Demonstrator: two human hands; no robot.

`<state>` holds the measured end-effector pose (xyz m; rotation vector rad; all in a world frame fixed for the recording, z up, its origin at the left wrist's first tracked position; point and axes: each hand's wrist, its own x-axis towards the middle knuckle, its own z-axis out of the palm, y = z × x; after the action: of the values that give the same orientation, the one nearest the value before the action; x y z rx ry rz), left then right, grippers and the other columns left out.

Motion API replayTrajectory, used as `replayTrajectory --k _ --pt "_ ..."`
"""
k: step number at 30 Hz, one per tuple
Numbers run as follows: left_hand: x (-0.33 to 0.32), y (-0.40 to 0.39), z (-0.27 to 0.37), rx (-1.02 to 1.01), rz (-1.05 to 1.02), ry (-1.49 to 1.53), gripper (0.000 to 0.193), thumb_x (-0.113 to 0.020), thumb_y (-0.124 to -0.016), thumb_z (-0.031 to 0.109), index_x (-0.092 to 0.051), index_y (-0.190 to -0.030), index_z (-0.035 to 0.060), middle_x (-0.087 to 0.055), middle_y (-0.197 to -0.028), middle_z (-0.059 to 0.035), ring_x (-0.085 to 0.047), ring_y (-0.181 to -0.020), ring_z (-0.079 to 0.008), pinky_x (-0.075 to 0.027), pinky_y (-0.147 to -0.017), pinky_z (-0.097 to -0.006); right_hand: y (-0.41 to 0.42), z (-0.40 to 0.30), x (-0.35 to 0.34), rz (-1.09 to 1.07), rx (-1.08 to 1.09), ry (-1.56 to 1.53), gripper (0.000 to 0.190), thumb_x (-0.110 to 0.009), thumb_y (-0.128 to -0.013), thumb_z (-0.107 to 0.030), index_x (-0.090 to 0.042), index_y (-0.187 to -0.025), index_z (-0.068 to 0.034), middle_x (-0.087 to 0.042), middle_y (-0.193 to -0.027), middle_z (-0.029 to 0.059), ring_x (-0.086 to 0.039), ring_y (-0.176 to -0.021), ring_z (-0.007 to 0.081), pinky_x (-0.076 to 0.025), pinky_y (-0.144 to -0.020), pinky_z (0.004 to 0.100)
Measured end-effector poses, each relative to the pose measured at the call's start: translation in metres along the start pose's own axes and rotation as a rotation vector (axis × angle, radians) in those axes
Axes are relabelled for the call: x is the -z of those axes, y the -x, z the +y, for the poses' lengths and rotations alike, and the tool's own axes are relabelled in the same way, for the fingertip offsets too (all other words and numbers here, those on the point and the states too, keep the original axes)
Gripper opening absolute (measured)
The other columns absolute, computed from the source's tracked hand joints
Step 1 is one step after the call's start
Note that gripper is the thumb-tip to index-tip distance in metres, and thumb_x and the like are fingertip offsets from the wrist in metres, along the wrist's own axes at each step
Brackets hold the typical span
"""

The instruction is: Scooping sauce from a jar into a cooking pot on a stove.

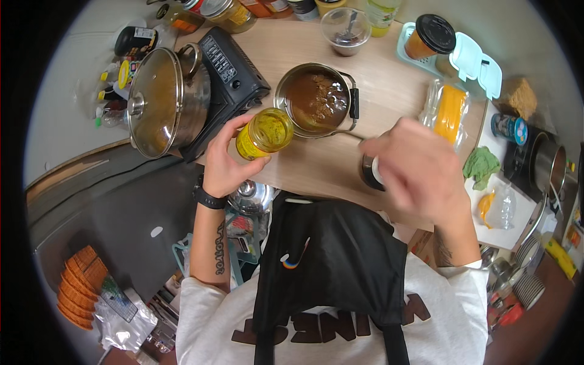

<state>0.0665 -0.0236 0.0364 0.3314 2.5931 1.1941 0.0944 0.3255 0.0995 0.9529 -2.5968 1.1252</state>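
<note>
My left hand (232, 157) holds a glass jar (264, 134) with a yellow label, its mouth uncovered and yellowish-green residue inside, at the lower left of a metal pot. That pot (315, 100) stands on the wooden table and holds brown liquid with a clump of brown matter in it. My right hand (417, 169), blurred, is raised over the table's right part with its fingers curled; whether it grips anything cannot be made out. Partly hidden behind it is a dark round object (373, 173) with a white part. A thin dark handle or rod (355, 135) shows between the pot and this hand.
A large lidded pot (169, 100) stands at the left by a black portable gas stove (232, 68). Jars, a clear plastic cup (346, 32) and a black-lidded cup (431, 36) line the far edge. A yellow packet (449, 112) and a green cloth (482, 166) lie right.
</note>
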Motion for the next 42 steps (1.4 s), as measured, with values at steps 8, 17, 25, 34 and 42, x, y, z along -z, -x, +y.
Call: replayTrajectory --k 8,17,25,34,42 --pt "-0.022 0.029 -0.014 0.026 0.028 0.118 0.076 -0.086 -0.069 0.006 -0.055 -0.138 -0.0016 -0.065 -0.129 -0.0101 -0.062 -0.121 -0.0191 -0.045 -0.11 -0.0347 -0.002 0.046 -0.086 0.006 -0.3 -0.026 0.018 -0.066 -0.089 -0.006 -0.07 -0.105 0.002 -0.072 -0.095 0.0207 -0.07 -0.087 0.0401 -0.057 -0.077 0.0478" --pt "-0.061 0.073 -0.032 0.035 0.019 0.179 0.07 -0.088 -0.069 0.011 -0.06 -0.132 -0.0001 -0.069 -0.125 -0.0118 -0.067 -0.114 -0.0226 -0.05 -0.103 -0.036 0.054 0.02 -0.027 -0.079 -0.913 0.127 0.032 -0.071 -0.093 -0.02 -0.065 -0.121 -0.005 -0.07 -0.084 0.019 -0.07 -0.08 0.0397 -0.056 -0.074 0.0497" --pt "-0.109 0.08 -0.013 -0.027 -0.143 0.24 0.067 -0.089 -0.07 0.013 -0.06 -0.13 0.0057 -0.069 -0.125 -0.0123 -0.067 -0.116 -0.0281 -0.051 -0.102 -0.0382 0.222 0.031 -0.061 -0.361 -1.09 0.415 0.053 -0.079 -0.082 -0.021 -0.06 -0.128 -0.002 -0.065 -0.121 0.0199 -0.064 -0.111 0.039 -0.055 -0.092 0.0484" --pt "-0.159 0.081 0.007 -0.044 -0.246 0.226 0.067 -0.089 -0.071 0.014 -0.06 -0.13 0.0058 -0.069 -0.121 -0.013 -0.068 -0.114 -0.029 -0.052 -0.1 -0.0383 0.262 0.032 -0.11 -0.193 -0.923 0.381 0.078 -0.085 -0.072 -0.025 -0.056 -0.143 -0.013 -0.057 -0.122 0.0169 -0.054 -0.118 0.0359 -0.049 -0.101 0.0449" --pt "-0.185 0.087 0.046 -0.182 -0.357 0.301 0.071 -0.091 -0.07 0.016 -0.059 -0.133 0.0047 -0.069 -0.124 -0.011 -0.067 -0.116 -0.025 -0.051 -0.102 -0.0376 0.257 -0.03 -0.063 0.567 -0.855 -0.693 0.046 -0.074 -0.077 -0.003 -0.061 -0.12 -0.007 -0.054 -0.121 0.0119 -0.056 -0.119 0.0227 -0.043 -0.106 0.0351"
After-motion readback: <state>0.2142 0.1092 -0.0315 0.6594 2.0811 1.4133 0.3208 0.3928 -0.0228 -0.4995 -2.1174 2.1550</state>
